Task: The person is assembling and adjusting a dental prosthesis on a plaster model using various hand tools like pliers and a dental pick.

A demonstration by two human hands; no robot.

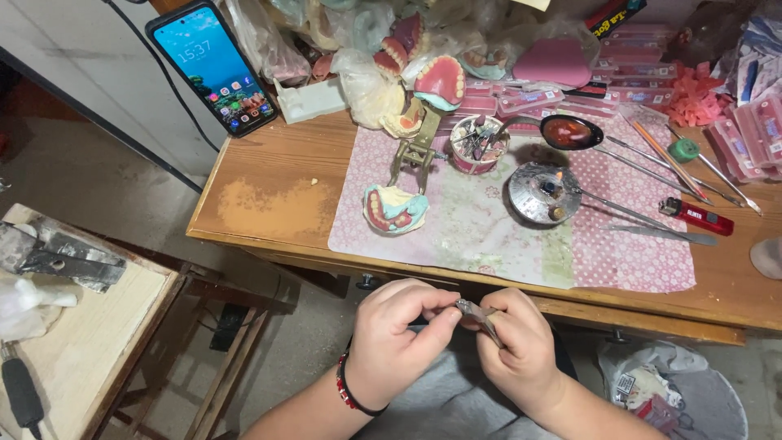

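Both hands, left hand (389, 342) and right hand (521, 346), pinch a small metal tool (476, 314) in closed fingers below the counter (269, 204) edge.

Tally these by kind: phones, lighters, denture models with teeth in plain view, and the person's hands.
Phone: 1
Red lighter: 1
Denture models with teeth: 3, on the mat, pink upper, rear
Hands: 2, left hand, right hand
Total: 7

lit phone screen (213, 67) top left, pink packets (627, 85) behind
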